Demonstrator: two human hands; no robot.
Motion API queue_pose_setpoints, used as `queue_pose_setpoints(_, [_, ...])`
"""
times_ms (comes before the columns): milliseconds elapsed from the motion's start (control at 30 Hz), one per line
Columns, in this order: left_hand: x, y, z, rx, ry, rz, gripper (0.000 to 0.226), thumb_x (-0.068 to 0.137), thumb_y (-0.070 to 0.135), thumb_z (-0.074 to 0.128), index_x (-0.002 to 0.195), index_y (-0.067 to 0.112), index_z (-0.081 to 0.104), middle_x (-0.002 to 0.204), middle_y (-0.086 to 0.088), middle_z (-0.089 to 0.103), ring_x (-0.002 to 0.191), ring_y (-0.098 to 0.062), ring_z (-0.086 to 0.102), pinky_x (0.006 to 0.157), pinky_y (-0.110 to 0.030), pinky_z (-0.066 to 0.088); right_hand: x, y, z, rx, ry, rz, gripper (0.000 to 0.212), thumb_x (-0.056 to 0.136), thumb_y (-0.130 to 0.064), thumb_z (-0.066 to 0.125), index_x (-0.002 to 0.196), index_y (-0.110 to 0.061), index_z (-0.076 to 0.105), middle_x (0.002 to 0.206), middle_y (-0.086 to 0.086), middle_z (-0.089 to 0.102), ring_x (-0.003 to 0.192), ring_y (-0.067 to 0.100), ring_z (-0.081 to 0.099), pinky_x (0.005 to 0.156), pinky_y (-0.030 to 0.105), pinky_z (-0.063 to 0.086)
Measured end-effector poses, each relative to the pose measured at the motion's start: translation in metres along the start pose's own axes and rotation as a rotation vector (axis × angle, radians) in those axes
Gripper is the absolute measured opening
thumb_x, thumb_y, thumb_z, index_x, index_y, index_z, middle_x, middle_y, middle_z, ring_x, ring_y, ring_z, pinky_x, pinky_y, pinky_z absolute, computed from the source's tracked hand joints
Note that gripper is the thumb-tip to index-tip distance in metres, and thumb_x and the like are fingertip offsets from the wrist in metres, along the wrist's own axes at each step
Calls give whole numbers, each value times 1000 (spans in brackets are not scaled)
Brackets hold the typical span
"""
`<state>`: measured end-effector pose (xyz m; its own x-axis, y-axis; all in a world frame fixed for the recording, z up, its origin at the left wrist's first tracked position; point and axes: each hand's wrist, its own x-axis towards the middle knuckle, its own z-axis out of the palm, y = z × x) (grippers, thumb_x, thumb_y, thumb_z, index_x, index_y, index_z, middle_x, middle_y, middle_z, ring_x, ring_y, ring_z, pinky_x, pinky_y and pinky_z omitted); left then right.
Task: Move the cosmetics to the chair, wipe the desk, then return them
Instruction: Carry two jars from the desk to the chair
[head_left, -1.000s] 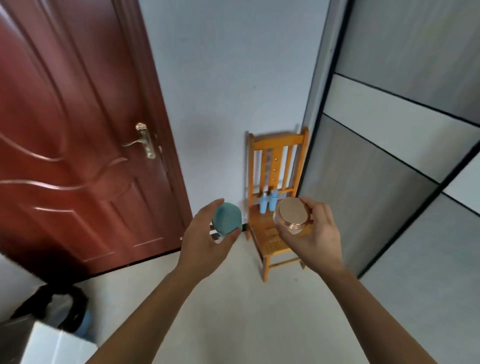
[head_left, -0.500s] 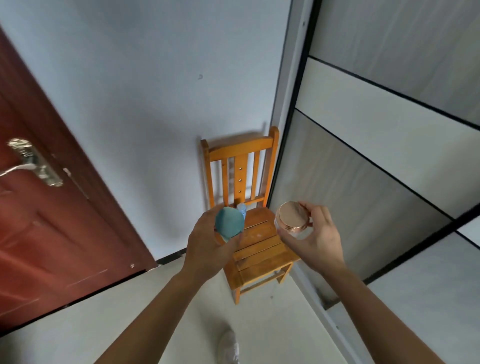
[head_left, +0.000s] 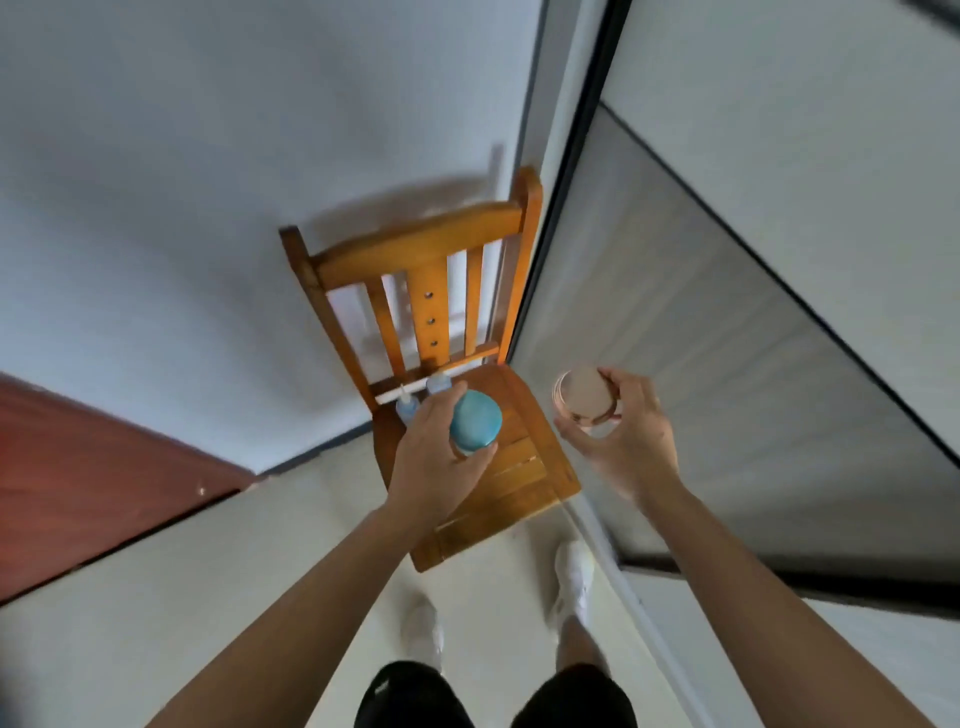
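A small wooden chair (head_left: 524, 467) stands against the white wall, right in front of me. My left hand (head_left: 434, 460) grips a jar with a teal lid (head_left: 475, 421) just above the seat. My right hand (head_left: 628, 436) holds a jar with a rose-gold lid (head_left: 582, 397) in the air to the right of the chair. Two small light-blue bottles (head_left: 408, 408) stand upright at the back left of the seat, partly hidden by my left hand.
A grey sliding wardrobe (head_left: 753, 312) with a dark frame runs along the right of the chair. A red-brown door (head_left: 78, 467) is at the left. My feet in white shoes (head_left: 574, 577) stand on the pale floor in front of the chair.
I have come closer to the chair and look down on it. My left hand has lowered the teal jar over the seat; my right hand still holds the rose-gold jar beside it.
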<state>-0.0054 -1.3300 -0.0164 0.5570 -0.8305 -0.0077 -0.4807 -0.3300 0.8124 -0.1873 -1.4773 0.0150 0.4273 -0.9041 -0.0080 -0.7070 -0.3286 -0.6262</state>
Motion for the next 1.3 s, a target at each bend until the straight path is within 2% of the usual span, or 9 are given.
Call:
queue_pose_setpoints(133, [20, -35, 61, 42, 13, -157, 76, 81, 38, 80, 144, 24, 40, 137, 3, 53, 124, -13, 51, 102, -37, 50, 53, 63, 56, 18, -128, 48, 74, 62, -57, 85, 124, -34, 53, 120, -8, 55, 101, 17, 63, 87, 42, 57])
queue_pose_setpoints(267, [28, -68, 125, 28, 81, -347, 74, 80, 36, 82, 141, 22, 42, 136, 4, 54, 121, -13, 52, 99, -31, 51, 84, 123, 108, -4, -233, 100, 77, 62, -58, 85, 127, -34, 51, 123, -9, 54, 105, 14, 59, 89, 38, 56])
queue_pose_setpoints(433, [46, -121, 202, 24, 122, -447, 74, 80, 28, 82, 142, 16, 42, 136, -1, 53, 121, -14, 50, 92, -2, 38, 109, 187, 166, -51, -264, 92, 78, 70, -55, 84, 135, -28, 49, 133, -6, 56, 114, 16, 58, 88, 31, 55])
queue_pose_setpoints(567, [78, -158, 250, 38, 143, -474, 77, 81, 28, 81, 145, 17, 38, 139, -1, 50, 124, -15, 48, 98, -20, 45, 133, 221, 212, -76, -315, 49, 76, 77, -53, 81, 140, -25, 48, 140, -3, 56, 122, 17, 55, 95, 36, 55])
queue_pose_setpoints(733, [126, -200, 283, 48, 207, -466, 78, 81, 27, 80, 146, 18, 37, 140, -1, 50, 128, -16, 48, 105, -34, 48, 172, 240, 263, -65, -416, -46, 78, 81, -43, 82, 145, -21, 44, 144, 2, 52, 128, 21, 53, 101, 38, 52])
queue_pose_setpoints(900, [158, -231, 300, 77, 254, -420, 79, 82, 20, 79, 148, 15, 35, 144, -5, 47, 132, -16, 44, 104, -19, 36, 209, 241, 302, -83, -509, -152, 81, 88, -36, 77, 153, -19, 33, 156, 4, 40, 141, 23, 43, 110, 38, 47])
queue_pose_setpoints(1033, [169, -246, 307, 138, 278, -410, 82, 83, 13, 77, 151, 13, 31, 149, -8, 41, 138, -23, 41, 108, -25, 36, 222, 235, 327, -89, -502, -238, 80, 91, -28, 75, 155, -16, 29, 159, 6, 35, 145, 27, 39, 113, 39, 44])
queue_pose_setpoints(1200, [176, -253, 310, 135, 312, -450, 80, 87, 11, 73, 153, 12, 28, 155, -8, 34, 142, -23, 36, 108, -18, 29, 221, 238, 339, -134, -501, -291, 80, 92, -24, 74, 156, -15, 26, 161, 7, 32, 146, 28, 37, 111, 33, 42])
queue_pose_setpoints(1300, [170, -248, 306, 158, 290, -449, 82, 89, 12, 71, 155, 11, 23, 162, -9, 25, 149, -25, 25, 113, -22, 23, 216, 241, 333, -166, -520, -284, 89, 92, -22, 74, 159, -15, 17, 167, 7, 20, 151, 28, 26, 114, 34, 37])
